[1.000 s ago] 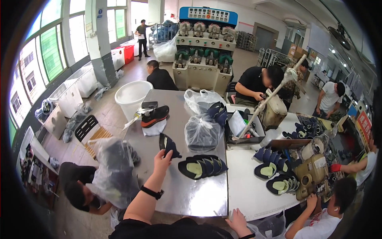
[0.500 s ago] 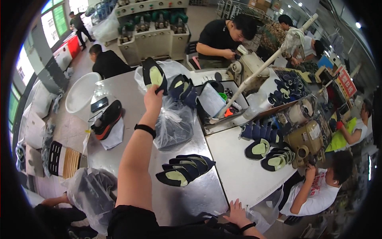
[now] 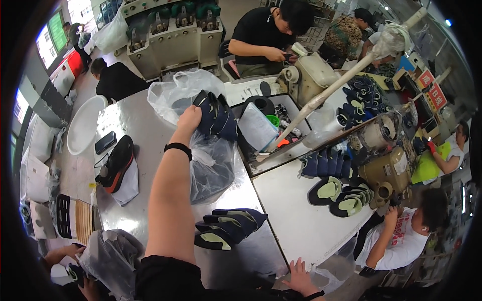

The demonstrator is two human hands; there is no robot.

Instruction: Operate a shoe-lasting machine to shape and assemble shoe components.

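Observation:
My left hand (image 3: pixel 190 118) is at the far part of the metal table, its fingers closed on the near edge of a shoe upper in a navy stack of shoe uppers (image 3: pixel 221 122). The stack leans upright beside a knotted clear plastic bag (image 3: pixel 211 173) with dark contents. Closer to me lies a second group of navy shoe uppers (image 3: pixel 236 224) with pale green linings, overlapping in a row. My right hand (image 3: pixel 299 279) rests at the near table edge, fingers spread, holding nothing.
A black shoe with an orange sole (image 3: pixel 118 163) and a phone (image 3: pixel 105 143) lie on the left. A box of tools and papers (image 3: pixel 258 128) stands beyond the white tabletop (image 3: pixel 281 200). A pale pole (image 3: pixel 346 78) slants across. Co-workers sit at machines (image 3: pixel 386 170) ahead and right.
The upper in my left hand was held up with its pale green lining showing; now it is lowered against the navy stack. My right hand stays at the table edge.

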